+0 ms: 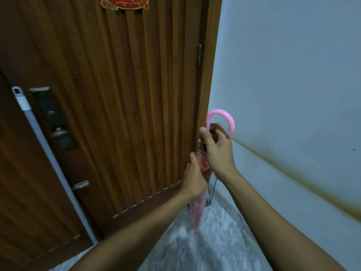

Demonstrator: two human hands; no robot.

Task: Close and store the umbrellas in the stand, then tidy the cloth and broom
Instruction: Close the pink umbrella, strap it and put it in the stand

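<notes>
A folded pink umbrella (197,212) with a pink hooked handle (224,116) stands upright in the corner between the door and the wall. My right hand (216,151) grips its shaft just under the handle. Lower down, my left hand (194,178) is wrapped around the gathered pink canopy. Thin dark wires of the stand (212,190) show behind the umbrella near the floor; most of the stand is hidden by my hands and the canopy. A grey broom handle (48,153) with a white tip leans against the door at the left.
A brown ribbed wooden door (127,94) with a dark lock plate (52,118) fills the left and middle. A pale wall (293,75) with a brownish streak runs along the right. Speckled light floor (205,241) lies below.
</notes>
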